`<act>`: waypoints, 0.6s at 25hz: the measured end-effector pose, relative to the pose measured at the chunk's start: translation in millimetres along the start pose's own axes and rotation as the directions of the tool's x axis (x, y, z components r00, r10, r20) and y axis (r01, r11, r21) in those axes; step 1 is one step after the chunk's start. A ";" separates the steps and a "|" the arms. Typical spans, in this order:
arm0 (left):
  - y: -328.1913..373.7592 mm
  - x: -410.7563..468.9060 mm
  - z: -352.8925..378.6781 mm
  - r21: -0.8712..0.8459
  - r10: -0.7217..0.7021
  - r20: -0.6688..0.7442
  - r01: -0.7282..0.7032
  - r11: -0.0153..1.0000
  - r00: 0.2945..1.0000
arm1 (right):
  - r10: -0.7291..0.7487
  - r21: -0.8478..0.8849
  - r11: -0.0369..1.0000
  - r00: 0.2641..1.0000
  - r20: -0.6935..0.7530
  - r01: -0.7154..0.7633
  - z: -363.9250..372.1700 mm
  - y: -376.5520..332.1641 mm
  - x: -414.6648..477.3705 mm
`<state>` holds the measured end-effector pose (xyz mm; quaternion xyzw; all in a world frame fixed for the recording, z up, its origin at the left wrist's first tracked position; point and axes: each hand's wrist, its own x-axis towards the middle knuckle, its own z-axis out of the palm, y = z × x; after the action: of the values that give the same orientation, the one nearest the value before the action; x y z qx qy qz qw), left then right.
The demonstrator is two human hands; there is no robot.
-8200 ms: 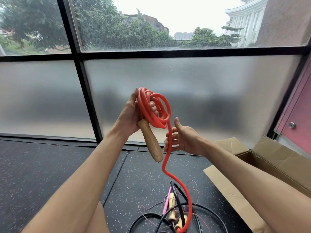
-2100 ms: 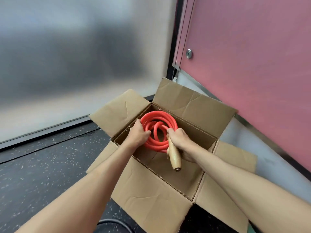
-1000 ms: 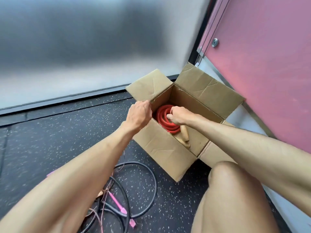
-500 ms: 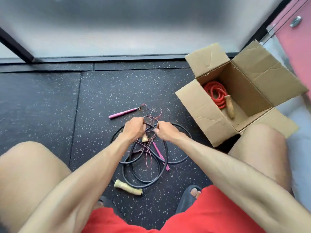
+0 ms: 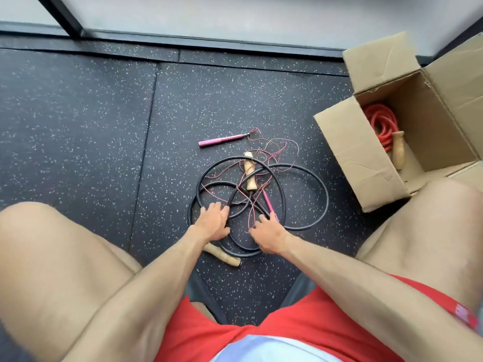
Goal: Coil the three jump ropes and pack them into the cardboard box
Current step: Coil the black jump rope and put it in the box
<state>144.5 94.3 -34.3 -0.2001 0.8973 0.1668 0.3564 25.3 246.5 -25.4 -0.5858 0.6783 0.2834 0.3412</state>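
Note:
The red jump rope (image 5: pixel 379 122) lies coiled inside the open cardboard box (image 5: pixel 358 155) at the right, its wooden handle (image 5: pixel 398 151) beside it. On the floor in front of me a black jump rope (image 5: pixel 300 167) sprawls in loose loops, with one wooden handle (image 5: pixel 249 171) at the top and another (image 5: pixel 224 256) under my left wrist. A thin pink wire rope (image 5: pixel 287 142) is tangled through it; one pink handle (image 5: pixel 222 139) lies apart, the other (image 5: pixel 268 203) reaches my right fingertips. My left hand (image 5: pixel 214 222) rests with spread fingers on the black loops. My right hand (image 5: pixel 266 232) touches the tangle.
I squat on dark speckled rubber floor (image 5: pixel 78 126), my left knee (image 5: pixel 52 244) and right knee (image 5: pixel 431 218) flanking the ropes. A black window frame (image 5: pixel 183 43) runs along the far edge. The box flaps stand open at the right.
Both hands have let go of the tangle's middle and dropped nearer to me, fingers now spread on the black loops. The view has tilted further down; the red rope stays in the box.

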 end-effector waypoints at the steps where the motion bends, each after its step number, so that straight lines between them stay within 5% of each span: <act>1: 2.6 -4.5 9.1 0.092 0.049 -0.024 -0.047 0.995 0.998 | -0.026 -0.070 0.997 0.999 0.035 0.028 3.7 -2.8 1.9; 5: 0.4 -22.6 46.3 0.404 0.124 0.027 -0.124 0.906 0.992 | -0.141 -0.236 0.958 0.984 0.112 0.164 6.9 5.8 10.6; 10: 3.1 -24.5 59.8 0.505 0.175 -0.092 -0.105 0.857 0.980 | -0.190 -0.340 0.911 0.969 0.156 0.233 10.3 13.6 9.0; 15: -22.0 -19.7 31.8 0.499 0.299 -0.070 -0.226 0.836 0.952 | -0.156 -0.121 0.976 0.971 0.181 0.180 -25.2 30.5 -3.3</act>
<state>186.4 94.1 -45.8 0.0095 0.9526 -0.0314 0.3026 -7.9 233.4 -7.9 -0.6368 0.5734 0.3482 0.3801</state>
